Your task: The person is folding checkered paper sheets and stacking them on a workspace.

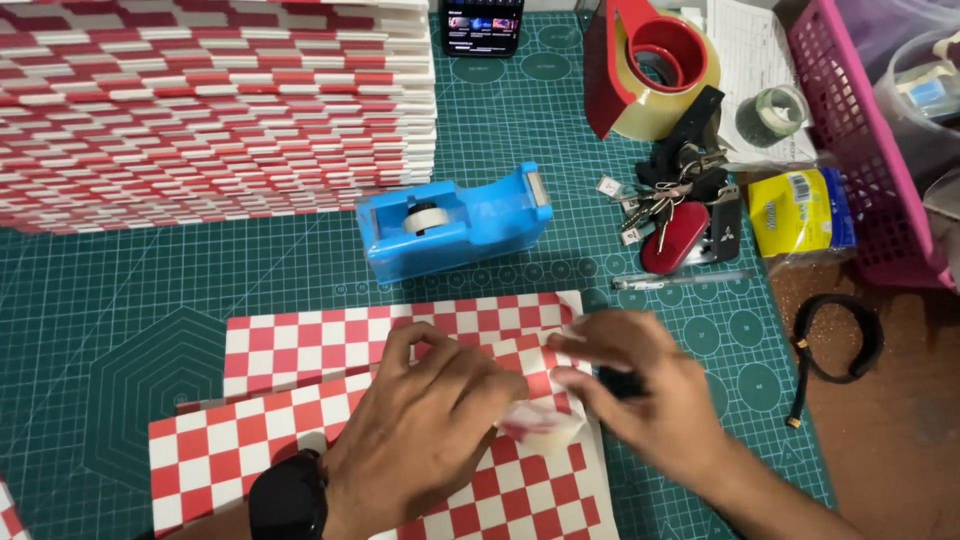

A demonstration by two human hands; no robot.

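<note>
**Two hands meet over checked paper on the cutting mat**

While both hands press together near the middle of the view, a red-and-white checked sheet (300,440) lies under them on the green cutting mat (130,320) that covers the counter. A second checked sheet (340,340) lies beneath it, just behind. The left hand (425,430), with a black watch (288,497) at its wrist, curls its fingers down onto the paper and pinches a small piece of clear tape (545,425) at the sheet's right edge. The right hand (640,385) is half closed, its fingertips at the same tape; something small and dark shows under its palm, too hidden to tell what.

Behind the hands stands a blue tape dispenser (455,222). A tall stack of folded checked sheets (210,110) fills the far left. To the right lie a bunch of keys (675,205), a red packing-tape gun (650,65), a yellow packet (800,210), a pink basket (860,150) and a black band (840,340).
</note>
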